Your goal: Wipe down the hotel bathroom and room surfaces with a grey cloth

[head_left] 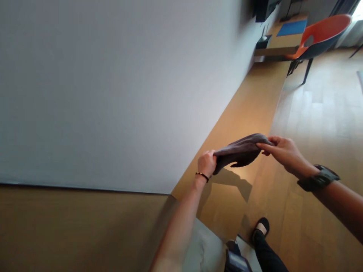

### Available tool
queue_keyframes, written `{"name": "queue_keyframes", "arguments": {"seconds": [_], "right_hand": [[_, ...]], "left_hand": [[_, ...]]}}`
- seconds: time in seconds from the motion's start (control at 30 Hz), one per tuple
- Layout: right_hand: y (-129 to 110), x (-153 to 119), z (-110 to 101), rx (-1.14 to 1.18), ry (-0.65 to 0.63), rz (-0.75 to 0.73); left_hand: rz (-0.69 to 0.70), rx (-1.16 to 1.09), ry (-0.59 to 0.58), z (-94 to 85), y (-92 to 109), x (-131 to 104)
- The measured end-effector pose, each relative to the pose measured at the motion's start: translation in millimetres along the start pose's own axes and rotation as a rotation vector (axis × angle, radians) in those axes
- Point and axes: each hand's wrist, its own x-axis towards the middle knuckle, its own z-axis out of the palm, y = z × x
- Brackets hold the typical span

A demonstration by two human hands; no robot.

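Note:
A dark grey-brown cloth (241, 150) is stretched between my two hands, bunched and folded along its length. My left hand (207, 163), with a thin beaded bracelet at the wrist, is closed in a fist around the cloth's left end. At the other end, my right hand (283, 152) pinches the cloth between thumb and fingers; a dark watch (319, 178) is on that wrist. The cloth hangs in the air above a long wooden bench-like ledge (255, 109), on which its shadow falls. Part of the cloth's lower edge droops between the hands.
A grey-white wall (99, 94) borders the ledge on the left. Farther back stand an orange chair (326, 32) and a wooden desk with a blue mat (292, 28). Wood flooring (320, 113) runs along the right. Below are my foot in a black shoe (262, 225) and a pale surface (205, 245).

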Motion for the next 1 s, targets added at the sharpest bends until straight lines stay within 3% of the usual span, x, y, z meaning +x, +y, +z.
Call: {"name": "queue_keyframes", "arguments": {"seconds": [0.13,0.23,0.33,0.43,0.5,0.57,0.63,0.73,0.77,0.83,0.93,1.0], "right_hand": [[15,29,-2,-0.051,0.047,-0.045],[23,11,7,-0.062,0.067,-0.133],[71,-48,33,-0.150,-0.072,-0.136],[156,-123,75,-0.169,-0.364,0.043],[204,-155,101,-0.151,-0.443,0.139],[227,-158,122,-0.158,-0.472,0.144],[227,-132,142,-0.230,-0.438,0.065],[218,-81,182,-0.403,-0.341,-0.240],[222,-75,198,-0.454,-0.322,-0.332],[244,-88,231,-0.543,-0.305,-0.456],[300,-159,268,-0.658,-0.316,-0.616],[327,-203,283,-0.695,-0.261,-0.669]], "left_hand": [[0.100,0.134,0.063,-34.0,-12,33],[0.184,0.264,0.108,-29.9,-20,19],[0.172,0.257,-0.060,5.2,-54,-35],[0.080,0.115,-0.370,53.4,-102,-93],[0.002,0.012,-0.435,80.6,-127,-107],[-0.041,-0.044,-0.389,102.8,-141,-95],[-0.044,-0.062,-0.336,125.5,-146,-69],[-0.078,-0.088,-0.278,170.8,-146,-52],[-0.085,-0.098,-0.271,188.4,-146,-63],[-0.067,-0.117,-0.296,222.8,-150,-107],[0.024,-0.134,-0.422,258.0,-162,-198],[0.090,-0.157,-0.514,263.5,-177,-237]]}}
